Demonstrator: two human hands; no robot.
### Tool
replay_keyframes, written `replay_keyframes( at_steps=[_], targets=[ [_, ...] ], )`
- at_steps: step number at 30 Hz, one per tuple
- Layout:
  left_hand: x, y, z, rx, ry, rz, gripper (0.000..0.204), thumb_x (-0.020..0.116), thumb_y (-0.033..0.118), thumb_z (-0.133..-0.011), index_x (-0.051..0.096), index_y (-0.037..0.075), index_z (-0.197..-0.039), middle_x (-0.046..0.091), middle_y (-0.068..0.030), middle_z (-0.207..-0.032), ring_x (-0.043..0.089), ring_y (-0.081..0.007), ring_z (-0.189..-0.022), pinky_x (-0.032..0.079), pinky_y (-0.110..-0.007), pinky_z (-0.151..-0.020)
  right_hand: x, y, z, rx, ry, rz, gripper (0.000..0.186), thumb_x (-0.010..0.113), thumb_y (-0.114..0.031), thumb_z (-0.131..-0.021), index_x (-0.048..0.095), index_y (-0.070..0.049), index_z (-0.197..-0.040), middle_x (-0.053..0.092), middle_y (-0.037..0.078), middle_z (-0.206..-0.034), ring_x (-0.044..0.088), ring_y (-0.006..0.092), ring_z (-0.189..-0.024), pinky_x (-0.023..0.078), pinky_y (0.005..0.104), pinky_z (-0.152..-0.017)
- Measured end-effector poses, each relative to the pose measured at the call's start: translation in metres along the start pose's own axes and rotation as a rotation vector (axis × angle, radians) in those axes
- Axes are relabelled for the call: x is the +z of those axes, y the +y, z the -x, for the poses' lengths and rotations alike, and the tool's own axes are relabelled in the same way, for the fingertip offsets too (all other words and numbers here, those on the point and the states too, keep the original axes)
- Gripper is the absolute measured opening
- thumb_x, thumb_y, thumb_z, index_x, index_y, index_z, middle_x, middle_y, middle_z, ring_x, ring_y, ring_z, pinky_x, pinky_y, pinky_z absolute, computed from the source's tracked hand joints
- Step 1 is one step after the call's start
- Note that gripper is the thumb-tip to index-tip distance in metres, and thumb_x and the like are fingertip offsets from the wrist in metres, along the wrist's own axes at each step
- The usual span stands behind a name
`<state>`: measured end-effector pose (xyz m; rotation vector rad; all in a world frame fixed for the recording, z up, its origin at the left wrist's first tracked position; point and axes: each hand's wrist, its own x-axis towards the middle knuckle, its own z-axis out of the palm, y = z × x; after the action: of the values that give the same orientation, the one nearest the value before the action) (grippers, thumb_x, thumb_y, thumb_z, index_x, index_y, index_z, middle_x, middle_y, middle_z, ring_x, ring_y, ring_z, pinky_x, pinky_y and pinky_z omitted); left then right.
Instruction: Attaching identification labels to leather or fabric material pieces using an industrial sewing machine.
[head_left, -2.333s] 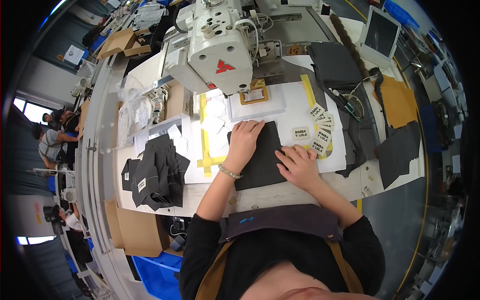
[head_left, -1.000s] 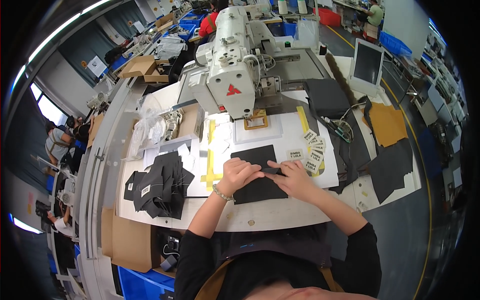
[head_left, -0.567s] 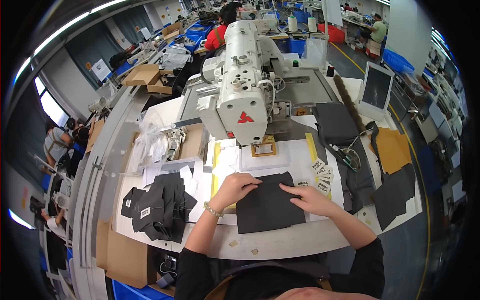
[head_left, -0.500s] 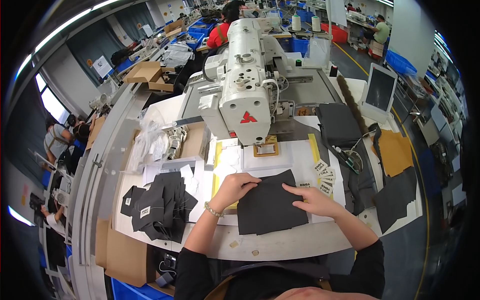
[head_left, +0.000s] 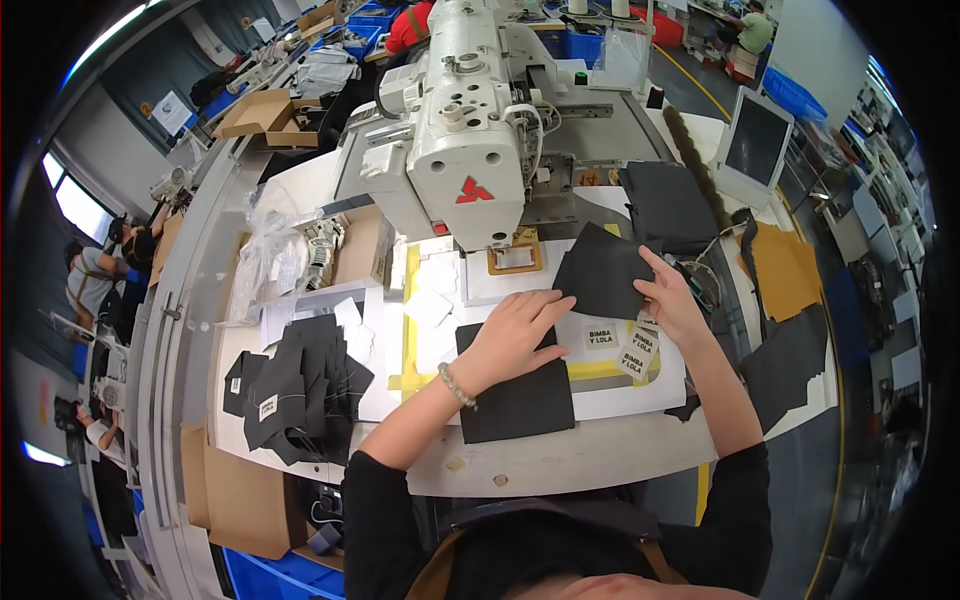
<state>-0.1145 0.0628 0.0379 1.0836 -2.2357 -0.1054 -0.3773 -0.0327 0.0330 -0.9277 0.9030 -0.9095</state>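
My right hand [head_left: 674, 302] pinches the right edge of a black fabric piece [head_left: 602, 275], thumb and fingers closed on it. This piece is raised and tilted above the right side of the white sewing template. My left hand [head_left: 512, 338] is open, fingers stretched and thumb apart, over a second black fabric piece [head_left: 518, 405] that lies flat at the table's front. Its fingertips reach the lower left corner of the raised piece; whether they touch is unclear. Several pale printed labels [head_left: 637, 352] lie below my right hand, partly covered by it.
A white sewing machine head [head_left: 468, 160] with a brass-coloured clamp frame [head_left: 540, 256] stands ahead. Stacked black pieces with labels [head_left: 300, 390] lie left, near an open cardboard box [head_left: 362, 250]. Folded black material [head_left: 672, 205], mustard fabric [head_left: 785, 275] and a screen [head_left: 757, 140] are right.
One black piece has come off the other and moved up and right with my right hand. My left hand has opened out over the lower piece. The view has shifted slightly.
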Motion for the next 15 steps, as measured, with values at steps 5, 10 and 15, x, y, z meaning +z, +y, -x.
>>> replay_keyframes(
  at_steps=[5, 10, 15],
  targets=[
    [0.040, -0.013, -0.024, 0.073, -0.042, -0.166, 0.061, 0.075, 0.029, -0.078, 0.052, 0.005, -0.129, 0.060, -0.0146, -0.120, 0.059, -0.0310, -0.110, 0.047, -0.040, -0.097, -0.010, 0.010, -0.012, 0.065, -0.012, -0.061, 0.069, 0.054, 0.005, -0.093, 0.023, -0.005, -0.153, 0.049, 0.008, -0.136, 0.059, 0.0183, -0.107, 0.052, 0.0356, -0.085],
    [0.068, -0.031, -0.033, 0.124, -0.039, -0.300, 0.040, 0.068, 0.019, -0.080, 0.060, 0.003, -0.115, 0.064, -0.0136, -0.098, 0.065, -0.0275, -0.095, 0.052, -0.038, -0.090, -0.007, 0.006, -0.009, 0.061, -0.055, -0.055, 0.073, 0.061, 0.004, -0.089, 0.024, -0.005, -0.152, 0.052, 0.009, -0.126, 0.063, 0.0173, -0.096, 0.056, 0.0350, -0.073],
    [0.057, -0.042, -0.032, 0.171, -0.012, -0.394, 0.022, 0.060, 0.007, -0.077, 0.064, 0.002, -0.098, 0.067, -0.0105, -0.099, 0.067, -0.0243, -0.091, 0.055, -0.033, -0.080, -0.008, 0.007, -0.010, 0.033, -0.071, 0.040, 0.073, 0.061, 0.007, -0.086, 0.028, -0.003, -0.150, 0.053, 0.010, -0.129, 0.063, 0.0170, -0.096, 0.058, 0.0330, -0.073]
  ],
)
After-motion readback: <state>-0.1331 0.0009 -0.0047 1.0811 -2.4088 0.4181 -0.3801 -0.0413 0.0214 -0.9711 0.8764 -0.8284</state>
